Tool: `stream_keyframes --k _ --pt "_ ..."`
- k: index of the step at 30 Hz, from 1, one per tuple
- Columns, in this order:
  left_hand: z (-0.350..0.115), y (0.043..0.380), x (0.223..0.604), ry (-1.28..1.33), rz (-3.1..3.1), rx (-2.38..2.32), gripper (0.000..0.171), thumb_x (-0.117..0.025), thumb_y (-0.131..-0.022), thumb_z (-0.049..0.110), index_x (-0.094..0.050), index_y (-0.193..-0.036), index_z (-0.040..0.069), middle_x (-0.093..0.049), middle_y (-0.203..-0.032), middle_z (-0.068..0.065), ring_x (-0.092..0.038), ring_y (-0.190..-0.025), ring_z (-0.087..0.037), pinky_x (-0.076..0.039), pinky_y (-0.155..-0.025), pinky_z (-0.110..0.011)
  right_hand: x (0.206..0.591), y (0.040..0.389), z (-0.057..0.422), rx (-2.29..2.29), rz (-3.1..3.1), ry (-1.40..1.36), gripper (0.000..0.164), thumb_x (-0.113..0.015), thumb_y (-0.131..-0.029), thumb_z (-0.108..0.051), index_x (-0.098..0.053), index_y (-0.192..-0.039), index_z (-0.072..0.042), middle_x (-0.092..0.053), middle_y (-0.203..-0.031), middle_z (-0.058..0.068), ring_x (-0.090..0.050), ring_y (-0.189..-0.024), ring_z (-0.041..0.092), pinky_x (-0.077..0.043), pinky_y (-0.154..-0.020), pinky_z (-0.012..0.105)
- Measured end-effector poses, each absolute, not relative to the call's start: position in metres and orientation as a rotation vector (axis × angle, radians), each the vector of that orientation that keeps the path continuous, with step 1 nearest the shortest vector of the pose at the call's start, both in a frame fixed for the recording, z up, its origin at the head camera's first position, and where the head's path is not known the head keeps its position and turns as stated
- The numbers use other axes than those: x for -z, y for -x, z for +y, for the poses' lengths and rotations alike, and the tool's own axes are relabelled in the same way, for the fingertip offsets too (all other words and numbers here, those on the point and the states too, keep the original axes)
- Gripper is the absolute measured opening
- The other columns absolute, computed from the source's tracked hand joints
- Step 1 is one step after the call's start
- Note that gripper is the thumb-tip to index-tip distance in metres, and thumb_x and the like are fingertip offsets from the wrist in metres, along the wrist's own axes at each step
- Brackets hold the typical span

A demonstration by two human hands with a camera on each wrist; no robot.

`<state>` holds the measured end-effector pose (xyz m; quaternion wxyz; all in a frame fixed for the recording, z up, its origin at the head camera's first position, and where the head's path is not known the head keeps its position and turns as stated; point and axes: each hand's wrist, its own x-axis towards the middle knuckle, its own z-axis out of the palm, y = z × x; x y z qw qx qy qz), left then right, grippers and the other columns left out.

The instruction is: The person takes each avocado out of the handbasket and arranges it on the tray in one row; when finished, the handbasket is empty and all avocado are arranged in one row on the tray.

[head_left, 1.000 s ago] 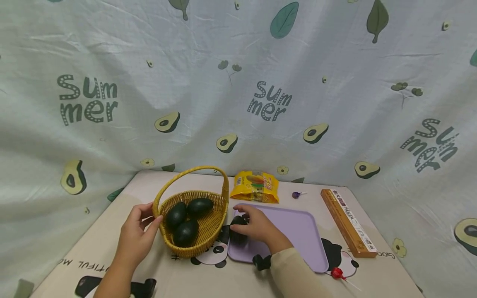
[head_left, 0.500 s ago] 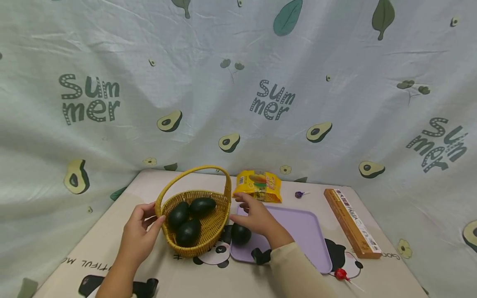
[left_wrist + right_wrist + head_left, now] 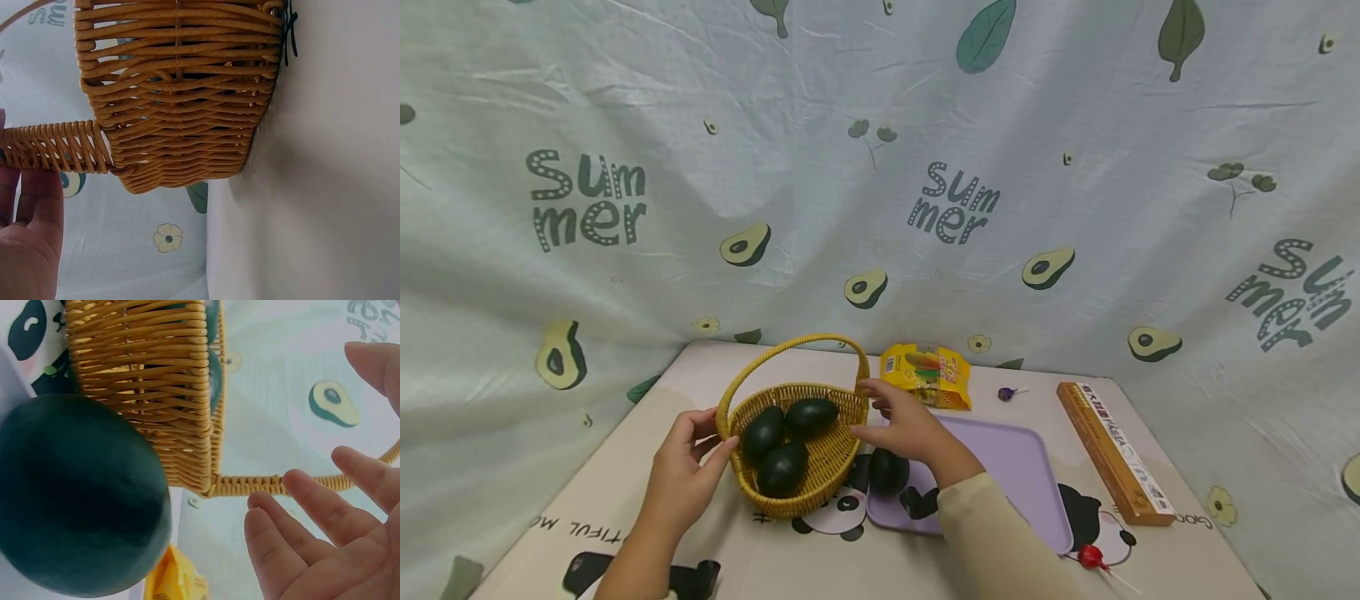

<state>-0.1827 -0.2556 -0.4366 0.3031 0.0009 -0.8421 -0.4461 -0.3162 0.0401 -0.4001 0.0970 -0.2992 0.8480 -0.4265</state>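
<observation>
A yellow wicker basket (image 3: 797, 506) stands on the table with several dark green avocados (image 3: 782, 469) inside. With fingers and thumb, my left hand (image 3: 683, 467) pinches the left side of its handle (image 3: 53, 147). Beside the handle's right side is my right hand (image 3: 910, 429), its fingers (image 3: 325, 506) spread and holding nothing; whether a fingertip touches the handle is unclear. Below that hand, one more avocado (image 3: 889, 473) lies at the left end of a purple tray (image 3: 1000, 454). It looms large in the right wrist view, next to the basket wall.
Behind the tray lies a yellow snack bag (image 3: 927, 375), with a dark lollipop (image 3: 1007, 393) to its right. A long pasta box (image 3: 1116, 454) is at the right side of the table. A red lollipop (image 3: 1092, 557) lies near the tray's front right corner.
My right hand has let go of the avocado on the tray and moved up and left to the basket handle. The left hand keeps its hold on the handle.
</observation>
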Motion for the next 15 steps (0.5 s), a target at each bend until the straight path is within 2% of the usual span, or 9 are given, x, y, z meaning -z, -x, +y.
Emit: stream_keyframes --k 5,15 --pt "-0.256 0.183 0.436 -0.015 -2.241 1.176 0.041 -0.071 -0.095 0.003 -0.05 -0.13 0.002 -0.061 -0.128 -0.016 -0.054 -0.111 0.009 -0.05 -0.096 -0.009 0.393 0.318 0.033 1.23 2.512 0.887 0.071 -0.079 -0.091 -0.039 -0.047 -0.152 -0.023 -0.052 -0.153 0.008 -0.052 -0.138 0.035 -0.044 -0.116 0.055" --pt "-0.254 0.181 0.433 -0.028 -2.252 1.202 0.04 -0.071 -0.097 0.005 -0.05 -0.13 0.0 -0.061 -0.129 -0.016 -0.062 -0.118 -0.026 -0.048 -0.096 -0.005 0.389 0.325 0.021 1.199 2.48 0.906 0.071 -0.077 -0.091 -0.04 -0.048 -0.151 -0.02 -0.054 -0.151 0.014 -0.051 -0.139 0.037 -0.045 -0.115 0.054"
